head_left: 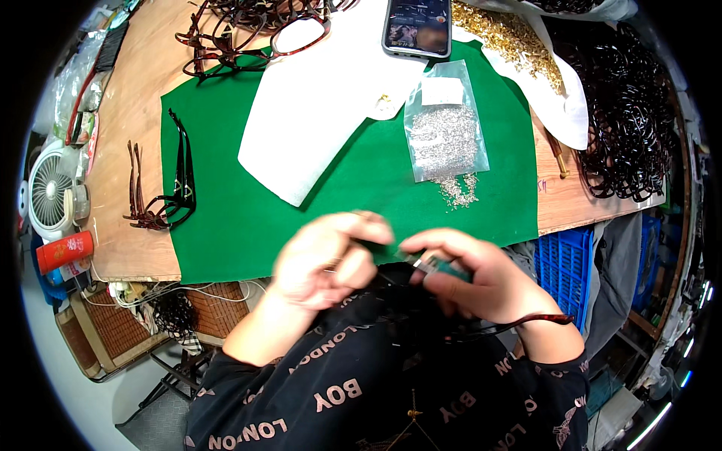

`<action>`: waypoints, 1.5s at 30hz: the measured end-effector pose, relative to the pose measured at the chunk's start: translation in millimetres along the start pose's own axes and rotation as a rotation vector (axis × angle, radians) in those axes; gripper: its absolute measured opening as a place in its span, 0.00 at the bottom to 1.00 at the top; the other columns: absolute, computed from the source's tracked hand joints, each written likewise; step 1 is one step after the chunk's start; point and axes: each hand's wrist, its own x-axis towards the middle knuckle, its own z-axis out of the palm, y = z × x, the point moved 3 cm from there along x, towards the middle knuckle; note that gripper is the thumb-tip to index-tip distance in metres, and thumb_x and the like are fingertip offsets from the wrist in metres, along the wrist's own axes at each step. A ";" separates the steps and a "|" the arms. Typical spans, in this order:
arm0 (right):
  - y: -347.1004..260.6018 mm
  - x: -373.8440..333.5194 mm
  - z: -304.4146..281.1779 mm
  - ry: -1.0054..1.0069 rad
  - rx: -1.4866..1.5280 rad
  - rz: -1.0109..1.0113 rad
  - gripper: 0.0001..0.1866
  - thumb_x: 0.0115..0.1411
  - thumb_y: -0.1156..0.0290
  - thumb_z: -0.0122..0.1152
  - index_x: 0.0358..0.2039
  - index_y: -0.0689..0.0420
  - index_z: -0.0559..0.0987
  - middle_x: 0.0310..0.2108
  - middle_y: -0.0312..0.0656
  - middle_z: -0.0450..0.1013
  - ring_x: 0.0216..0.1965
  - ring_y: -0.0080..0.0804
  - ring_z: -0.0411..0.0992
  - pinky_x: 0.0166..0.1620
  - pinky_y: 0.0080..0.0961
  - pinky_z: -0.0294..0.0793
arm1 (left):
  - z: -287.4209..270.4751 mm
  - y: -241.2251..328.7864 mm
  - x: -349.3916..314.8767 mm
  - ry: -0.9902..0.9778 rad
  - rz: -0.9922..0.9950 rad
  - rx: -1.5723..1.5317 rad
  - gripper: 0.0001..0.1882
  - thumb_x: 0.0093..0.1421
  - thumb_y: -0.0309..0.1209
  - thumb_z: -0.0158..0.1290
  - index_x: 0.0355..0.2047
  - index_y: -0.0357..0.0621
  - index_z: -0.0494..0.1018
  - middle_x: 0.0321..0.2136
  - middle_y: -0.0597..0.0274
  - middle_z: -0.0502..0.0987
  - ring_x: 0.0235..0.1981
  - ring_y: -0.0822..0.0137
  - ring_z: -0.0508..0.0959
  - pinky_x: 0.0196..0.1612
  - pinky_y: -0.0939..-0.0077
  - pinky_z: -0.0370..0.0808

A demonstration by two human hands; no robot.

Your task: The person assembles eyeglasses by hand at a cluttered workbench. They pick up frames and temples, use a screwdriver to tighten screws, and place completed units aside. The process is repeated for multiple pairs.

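Note:
Near the front edge of the table, my left hand (pixel 323 259) is closed with curled fingers, slightly blurred; what is in its pinch is hidden. To its right, my right hand (pixel 481 278) is closed on a small green-and-silver tool (pixel 444 267), its metal end toward the left hand. Below the hands is a dark eyeglass frame, whose tortoiseshell temple (pixel 538 321) reaches across my right wrist; its front is lost against my black shirt. Which fingers hold the frame, I cannot tell.
A green mat (pixel 361 180) covers the wooden table. On it lie a white sheet (pixel 301 128), a bag of small silver parts (pixel 445 139) with some spilled, and glasses (pixel 177 195). A phone (pixel 417 28), gold parts (pixel 519 45) and piled dark frames (pixel 624 113) lie beyond.

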 end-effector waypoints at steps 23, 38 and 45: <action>14.2 -11.9 -15.1 0.572 -1.079 -0.192 0.20 0.53 0.73 0.56 0.49 0.52 0.71 0.27 0.48 0.63 0.21 0.43 0.69 0.25 0.32 0.71 | 54.3 57.3 -19.1 0.368 0.481 2.220 0.16 0.45 0.26 0.59 0.36 0.41 0.73 0.22 0.61 0.74 0.24 0.63 0.74 0.29 0.71 0.68; 3.1 1.4 0.7 -0.146 0.392 0.031 0.20 0.62 0.75 0.44 0.55 0.53 0.64 0.15 0.29 0.62 0.12 0.14 0.61 0.15 0.09 0.57 | -4.7 -11.8 16.5 -0.084 0.100 -0.360 0.16 0.64 0.37 0.37 0.44 0.37 0.65 0.10 0.70 0.55 0.17 0.75 0.55 0.21 0.82 0.55; -14.4 22.6 16.4 -0.190 0.463 0.092 0.18 0.62 0.69 0.45 0.53 0.56 0.64 0.29 0.34 0.69 0.13 0.17 0.64 0.13 0.10 0.58 | -15.7 -22.2 14.7 0.110 -0.046 -0.308 0.18 0.60 0.38 0.43 0.43 0.35 0.65 0.10 0.71 0.56 0.13 0.77 0.52 0.21 0.82 0.55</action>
